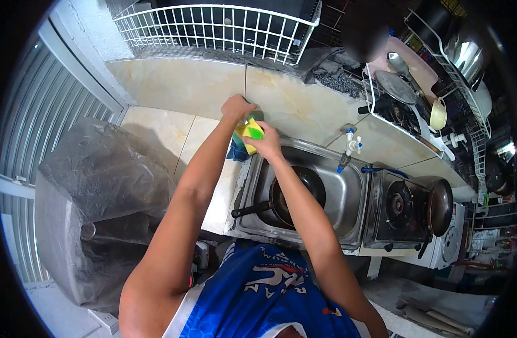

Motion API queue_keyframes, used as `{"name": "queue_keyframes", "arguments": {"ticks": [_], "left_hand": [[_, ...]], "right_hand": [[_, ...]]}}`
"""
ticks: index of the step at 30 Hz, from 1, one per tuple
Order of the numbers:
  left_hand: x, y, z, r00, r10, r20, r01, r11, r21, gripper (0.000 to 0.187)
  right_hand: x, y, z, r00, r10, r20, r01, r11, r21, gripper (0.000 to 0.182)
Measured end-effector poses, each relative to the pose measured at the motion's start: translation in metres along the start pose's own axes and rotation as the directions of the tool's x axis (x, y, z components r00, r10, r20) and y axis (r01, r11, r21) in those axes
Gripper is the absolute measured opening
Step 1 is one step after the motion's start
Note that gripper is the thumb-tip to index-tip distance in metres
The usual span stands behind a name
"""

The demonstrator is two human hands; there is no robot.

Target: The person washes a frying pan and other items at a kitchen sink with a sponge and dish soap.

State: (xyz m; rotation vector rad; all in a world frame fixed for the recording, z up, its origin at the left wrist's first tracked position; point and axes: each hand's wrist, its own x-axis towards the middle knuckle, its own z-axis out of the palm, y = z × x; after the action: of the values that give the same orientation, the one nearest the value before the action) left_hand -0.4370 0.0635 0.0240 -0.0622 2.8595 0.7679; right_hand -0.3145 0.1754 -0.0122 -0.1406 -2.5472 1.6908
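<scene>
At the tiled wall behind the counter, left of the sink, both my hands are close together. My right hand [267, 142] is closed on a yellow, block-shaped sponge [247, 128] with a bright green patch on its face. Above it, my left hand [237, 108] has its fingers curled in against the wall; what they hold is hidden. Dark green shows just beside these fingers, too small to name. Below the sponge lies a dark blue cloth-like thing [237, 152]. A black frying pan [309, 188] sits in the steel sink [346, 194], partly covered by my right forearm.
A tap [350, 147] juts over the sink. To its right stand a gas stove [389, 217] and another pan [440, 205]. White wire racks [224, 28] hang above, with utensils at right. A plastic-covered bulky thing [100, 191] stands at left.
</scene>
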Motion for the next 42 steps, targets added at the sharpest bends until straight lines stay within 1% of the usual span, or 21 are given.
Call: {"name": "queue_keyframes", "arguments": {"ticks": [5, 8, 11, 13, 14, 15, 17, 18, 20, 23, 25, 27, 29, 30, 31, 33, 35, 37, 38, 39, 42], "left_hand": [[0.003, -0.003, 0.009, 0.999, 0.018, -0.038, -0.02, 0.999, -0.036, 0.057], [0.007, -0.004, 0.012, 0.981, 0.072, -0.181, -0.069, 0.997, 0.026, 0.06], [0.007, -0.007, -0.007, 0.997, 0.07, 0.021, -0.069, 0.996, -0.048, 0.06], [-0.015, -0.008, -0.025, 1.0, 0.021, 0.008, -0.016, 0.931, -0.366, 0.055], [-0.026, -0.015, -0.019, 0.928, 0.088, -0.362, -0.237, 0.888, -0.393, 0.049], [-0.044, -0.022, -0.013, 0.72, 0.117, -0.684, -0.45, 0.829, -0.332, 0.043], [-0.118, -0.025, -0.019, 0.611, 0.329, -0.72, -0.646, 0.733, -0.213, 0.033], [-0.145, -0.044, 0.001, 0.6, 0.44, -0.668, -0.692, 0.704, -0.158, 0.031], [-0.199, -0.088, 0.057, 0.74, 0.554, -0.382, -0.656, 0.718, -0.231, 0.035], [-0.267, -0.117, 0.112, 0.94, 0.307, 0.152, -0.287, 0.948, -0.141, 0.048], [-0.284, -0.125, 0.133, 0.91, 0.383, 0.157, -0.4, 0.912, 0.094, 0.048], [-0.289, -0.115, 0.141, 0.937, 0.296, 0.184, -0.327, 0.929, 0.171, 0.044], [-0.284, -0.108, 0.148, 0.937, 0.287, 0.201, -0.337, 0.896, 0.291, 0.044], [-0.284, -0.097, 0.144, 0.925, 0.308, 0.223, -0.368, 0.873, 0.321, 0.044], [-0.283, -0.095, 0.152, 0.927, 0.296, 0.229, -0.359, 0.875, 0.325, 0.044], [-0.279, -0.094, 0.167, 0.829, 0.524, 0.196, -0.559, 0.761, 0.329, 0.045], [-0.273, -0.091, 0.176, 0.829, 0.489, 0.272, -0.557, 0.768, 0.317, 0.046], [-0.267, -0.094, 0.191, 0.82, 0.531, 0.213, -0.565, 0.694, 0.447, 0.048], [-0.267, -0.096, 0.198, 0.827, 0.523, 0.207, -0.559, 0.721, 0.409, 0.048], [-0.269, -0.095, 0.199, 0.828, 0.519, 0.214, -0.558, 0.724, 0.406, 0.048], [-0.263, -0.09, 0.192, 0.859, 0.379, 0.345, -0.499, 0.772, 0.393, 0.045]], "right_hand": [[0.006, -0.006, -0.002, 1.0, -0.004, -0.006, 0.004, 0.999, -0.033, 0.064], [0.007, 0.002, -0.001, 0.999, 0.028, 0.029, -0.029, 0.999, 0.038, 0.069], [0.001, 0.015, -0.008, 0.999, -0.029, 0.012, 0.029, 0.998, 0.061, 0.065], [-0.024, 0.017, -0.032, 0.998, -0.024, 0.06, 0.008, 0.966, 0.26, 0.058], [-0.038, 0.027, -0.048, 0.997, 0.005, 0.073, -0.026, 0.959, 0.284, 0.059], [-0.056, 0.038, -0.065, 0.996, 0.034, 0.086, -0.059, 0.949, 0.309, 0.059], [-0.099, 0.073, -0.1, 0.969, 0.214, 0.123, -0.245, 0.901, 0.358, 0.056], [-0.122, 0.103, -0.116, 0.931, 0.348, 0.111, -0.365, 0.872, 0.326, 0.053], [-0.158, 0.164, -0.133, 0.865, 0.493, 0.095, -0.497, 0.816, 0.295, 0.05], [-0.19, 0.225, -0.153, 0.777, 0.628, -0.031, -0.602, 0.758, 0.25, 0.06], [-0.188, 0.239, -0.154, 0.887, 0.379, -0.264, -0.441, 0.866, -0.238, 0.068], [-0.176, 0.249, -0.151, 0.872, 0.416, -0.257, -0.475, 0.846, -0.242, 0.066], [-0.164, 0.265, -0.136, 0.973, 0.116, -0.2, -0.185, 0.91, -0.371, 0.062], [-0.161, 0.269, -0.122, 0.985, 0.071, -0.155, -0.134, 0.889, -0.439, 0.055], [-0.163, 0.276, -0.107, 0.99, 0.105, -0.093, -0.137, 0.866, -0.48, 0.044], [-0.168, 0.286, -0.08, 0.981, 0.189, -0.039, -0.182, 0.836, -0.518, 0.034], [-0.172, 0.281, -0.062, 0.977, 0.206, -0.056, -0.21, 0.871, -0.444, 0.028], [-0.175, 0.277, -0.054, 0.969, 0.248, -0.008, -0.242, 0.94, -0.24, 0.031], [-0.185, 0.275, -0.055, 0.988, 0.09, 0.123, -0.057, 0.966, -0.251, 0.031], [-0.194, 0.263, -0.058, 0.949, 0.14, 0.284, -0.066, 0.965, -0.255, 0.03], [-0.205, 0.265, -0.094, 0.785, 0.31, 0.536, 0.067, 0.819, -0.57, 0.03]]}}
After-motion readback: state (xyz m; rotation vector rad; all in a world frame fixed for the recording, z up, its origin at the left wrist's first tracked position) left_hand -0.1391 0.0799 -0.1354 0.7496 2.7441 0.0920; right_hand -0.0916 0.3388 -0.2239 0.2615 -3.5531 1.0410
